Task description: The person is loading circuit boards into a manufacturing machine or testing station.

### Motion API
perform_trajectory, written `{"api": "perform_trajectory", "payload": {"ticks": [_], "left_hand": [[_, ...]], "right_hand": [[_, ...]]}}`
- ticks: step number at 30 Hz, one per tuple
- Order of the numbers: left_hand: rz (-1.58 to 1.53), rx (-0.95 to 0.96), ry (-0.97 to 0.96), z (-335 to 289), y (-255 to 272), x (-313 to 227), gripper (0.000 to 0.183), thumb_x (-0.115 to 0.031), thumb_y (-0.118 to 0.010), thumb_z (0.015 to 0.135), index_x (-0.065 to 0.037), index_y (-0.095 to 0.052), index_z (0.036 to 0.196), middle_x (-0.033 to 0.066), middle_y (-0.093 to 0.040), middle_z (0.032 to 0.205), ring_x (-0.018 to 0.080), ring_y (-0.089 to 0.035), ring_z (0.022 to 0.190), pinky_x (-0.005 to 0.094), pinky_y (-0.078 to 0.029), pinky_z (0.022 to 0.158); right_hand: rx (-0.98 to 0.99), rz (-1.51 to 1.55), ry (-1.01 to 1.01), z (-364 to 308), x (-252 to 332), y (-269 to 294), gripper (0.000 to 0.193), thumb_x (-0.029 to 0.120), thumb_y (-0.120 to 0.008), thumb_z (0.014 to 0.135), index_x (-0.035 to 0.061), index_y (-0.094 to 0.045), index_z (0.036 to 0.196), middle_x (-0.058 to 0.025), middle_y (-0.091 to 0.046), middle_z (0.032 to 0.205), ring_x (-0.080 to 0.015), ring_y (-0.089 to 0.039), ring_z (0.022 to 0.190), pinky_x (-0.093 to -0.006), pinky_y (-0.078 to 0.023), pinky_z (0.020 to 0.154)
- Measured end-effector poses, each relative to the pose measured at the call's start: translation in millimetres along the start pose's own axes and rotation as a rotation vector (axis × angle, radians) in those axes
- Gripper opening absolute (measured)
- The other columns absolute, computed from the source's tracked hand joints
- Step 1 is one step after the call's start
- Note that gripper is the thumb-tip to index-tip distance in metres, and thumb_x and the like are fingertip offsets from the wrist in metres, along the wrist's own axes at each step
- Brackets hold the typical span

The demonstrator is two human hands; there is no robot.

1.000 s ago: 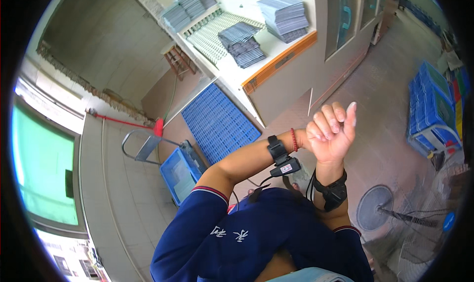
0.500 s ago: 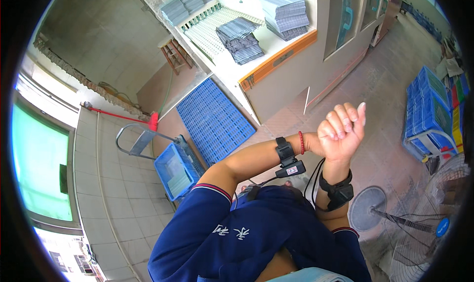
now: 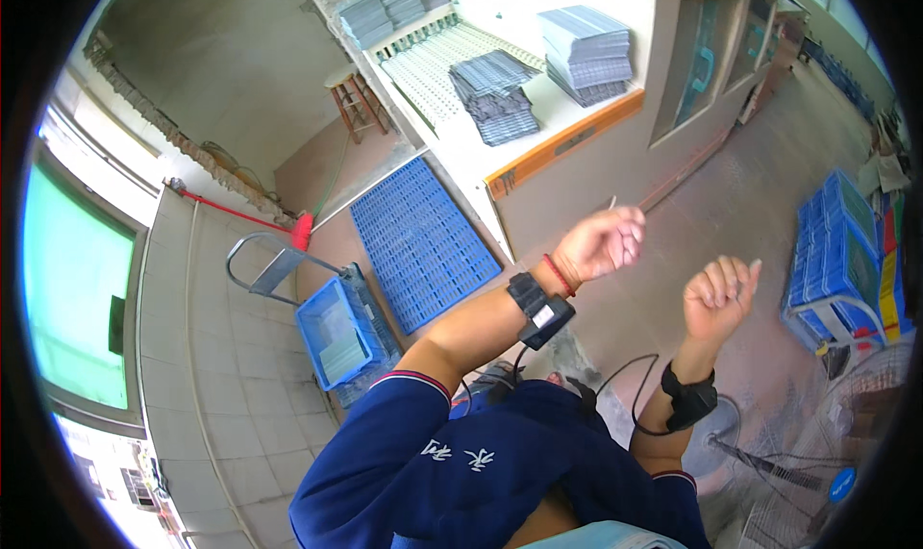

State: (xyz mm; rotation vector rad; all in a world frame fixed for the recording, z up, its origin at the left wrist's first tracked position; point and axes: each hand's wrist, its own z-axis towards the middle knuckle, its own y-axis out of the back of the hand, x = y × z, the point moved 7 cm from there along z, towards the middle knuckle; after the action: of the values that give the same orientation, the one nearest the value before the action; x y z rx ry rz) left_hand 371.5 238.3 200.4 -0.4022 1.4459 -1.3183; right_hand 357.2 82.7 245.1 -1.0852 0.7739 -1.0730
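My left hand [image 3: 601, 244] is raised above the floor, its fingers curled in. A red bead bracelet [image 3: 558, 275] circles that wrist, and below it sits a black strapped device [image 3: 541, 311]. Apart from it, further right and a little lower, my right hand [image 3: 717, 299] has its fingers folded toward the palm with the thumb up. A black band [image 3: 688, 401] wraps the right wrist. Nothing shows in either hand, and neither touches anything around it. A black cable [image 3: 630, 364] loops between the forearms.
A white workbench [image 3: 460, 160] with stacks of grey sheets [image 3: 586, 49] stands ahead. On the left are a blue pallet [image 3: 423, 241] and a cart with a blue crate [image 3: 361, 357]. Blue crates [image 3: 817, 251] and a fan [image 3: 808, 501] stand at the right.
My hands, overlapping before, are now apart. The right one has moved right and down; the left has come up and left from behind it. The view has shifted slightly.
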Motion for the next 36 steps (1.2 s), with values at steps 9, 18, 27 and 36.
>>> {"api": "perform_trajectory", "payload": {"ticks": [9,18,27,36], "left_hand": [[-0.3,-0.048,-0.214,-26,21,-80,0.025,-0.033,-0.052,0.085,-0.01,-0.06,0.093,0.0026,-0.058,0.081,0.0146,-0.048,0.069,0.0277,-0.038,0.064],[-0.452,-0.208,-0.131,-14,36,-79,0.024,-0.03,-0.053,0.086,-0.008,-0.062,0.087,0.0042,-0.057,0.074,0.016,-0.051,0.064,0.0284,-0.043,0.061],[-0.389,-0.381,-0.23,-21,103,-64,0.026,-0.033,-0.052,0.084,-0.01,-0.058,0.093,0.0063,-0.059,0.089,0.0192,-0.054,0.078,0.0286,-0.042,0.068],[-0.442,-0.341,-0.093,-25,108,-71,0.022,-0.031,-0.053,0.084,-0.01,-0.06,0.088,0.003,-0.06,0.08,0.0164,-0.052,0.065,0.0264,-0.039,0.059]], "right_hand": [[-0.048,0.005,0.082,33,-6,13,0.034,0.032,-0.045,0.092,0.0103,-0.046,0.066,0.0021,-0.035,0.054,-0.0084,-0.029,0.044,-0.0235,-0.025,0.041],[-0.002,-0.445,0.058,73,-131,-3,0.03,0.027,-0.042,0.094,0.0081,-0.048,0.072,0.0014,-0.038,0.058,-0.0097,-0.033,0.046,-0.0226,-0.03,0.045],[0.585,-1.717,0.475,80,-232,-37,0.016,0.011,-0.062,0.078,0.0013,-0.054,0.088,-0.0053,-0.05,0.064,-0.0181,-0.049,0.056,-0.0285,-0.038,0.055],[0.717,-2.03,0.602,72,-269,-30,0.024,0.014,-0.066,0.073,0.0032,-0.054,0.091,-0.007,-0.054,0.068,-0.0242,-0.049,0.062,-0.0352,-0.037,0.061]]}}
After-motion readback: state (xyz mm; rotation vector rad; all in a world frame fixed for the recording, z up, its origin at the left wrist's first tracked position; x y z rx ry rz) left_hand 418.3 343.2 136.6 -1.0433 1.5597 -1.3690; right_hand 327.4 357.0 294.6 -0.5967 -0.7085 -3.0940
